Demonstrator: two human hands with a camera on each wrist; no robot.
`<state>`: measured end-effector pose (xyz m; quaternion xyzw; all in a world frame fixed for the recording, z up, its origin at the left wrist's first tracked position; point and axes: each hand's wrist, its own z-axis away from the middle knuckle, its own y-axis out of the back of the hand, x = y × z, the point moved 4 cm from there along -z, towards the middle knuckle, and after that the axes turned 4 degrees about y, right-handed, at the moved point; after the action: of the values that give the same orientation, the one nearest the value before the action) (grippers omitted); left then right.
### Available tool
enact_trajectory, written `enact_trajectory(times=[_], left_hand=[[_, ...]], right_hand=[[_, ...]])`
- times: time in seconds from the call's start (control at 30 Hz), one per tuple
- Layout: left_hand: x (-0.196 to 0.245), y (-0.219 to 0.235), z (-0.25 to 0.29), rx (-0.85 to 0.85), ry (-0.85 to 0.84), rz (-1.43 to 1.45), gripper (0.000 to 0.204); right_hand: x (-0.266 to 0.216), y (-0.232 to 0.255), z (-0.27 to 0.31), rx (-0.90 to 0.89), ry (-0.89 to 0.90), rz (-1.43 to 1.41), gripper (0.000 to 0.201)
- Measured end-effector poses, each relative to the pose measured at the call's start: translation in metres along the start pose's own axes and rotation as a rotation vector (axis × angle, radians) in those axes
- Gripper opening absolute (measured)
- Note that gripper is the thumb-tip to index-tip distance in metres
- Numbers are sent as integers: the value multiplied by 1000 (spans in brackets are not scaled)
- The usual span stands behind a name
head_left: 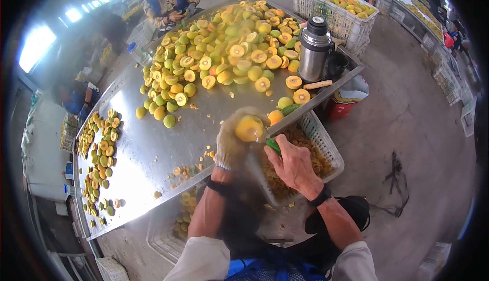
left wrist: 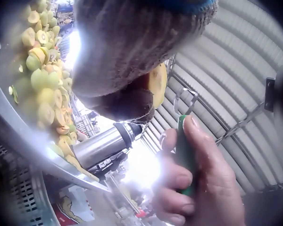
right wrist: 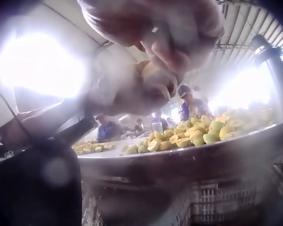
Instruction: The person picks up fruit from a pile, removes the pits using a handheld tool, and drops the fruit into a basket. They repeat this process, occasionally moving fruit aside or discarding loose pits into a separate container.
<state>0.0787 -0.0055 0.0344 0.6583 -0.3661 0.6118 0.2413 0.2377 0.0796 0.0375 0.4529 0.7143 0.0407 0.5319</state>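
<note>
The gloved left hand [head_left: 232, 136] grasped a cut fruit [head_left: 250, 128], fingers curled round it, while the bare right hand [head_left: 295, 165] gripped a green-handled tool [head_left: 274, 146]. Largest of all was the metal table [head_left: 153, 153], its near edge just under the held fruit; a stray knock there could have jarred the hold. The heap of fruit [head_left: 224, 47] spread across its far part, and loose pieces by the rim might have rolled off if brushed. Below the edge, a white crate [head_left: 321, 137] held brownish-yellow scraps [head_left: 320, 163]; a slippery fruit squeezed too lightly could have dropped among them. The steel thermos [head_left: 313, 54] stood near the table's corner, liable to topple if an arm swung wide. Smallest, the tool's metal loop [left wrist: 185, 100] sat close to the fruit but apart from it in the left wrist view; pushed too hard, or with the fruit turning, it could have skidded into the gloved fingers.
</note>
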Motion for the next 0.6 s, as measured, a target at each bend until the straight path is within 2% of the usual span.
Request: enact_trajectory(times=[0.07,0.13,0.17,0.27,0.33,0.47,0.6], left_hand=[[10,12,3,26,75,109,28],[31,35,21,78,235,291,32],[46,49,34,116,204,20,40],[73,104,83,278,150,-153,46],[71,145,135,375,280,-110,44],[1,236,254,435,486,-189,41],[-80,276,318,487,738,-442,30]], right_hand=[[-3,1,-1,39,26,40,20],[-5,0,-3,30,36,63,18],[-2,-3,-3,6,11,78,17],[-1,-9,-2,2,11,67,19],[1,-12,1,-44,-16,46,18],[6,-20,6,-112,-100,68,18],[18,-21,13,-136,-102,151,21]])
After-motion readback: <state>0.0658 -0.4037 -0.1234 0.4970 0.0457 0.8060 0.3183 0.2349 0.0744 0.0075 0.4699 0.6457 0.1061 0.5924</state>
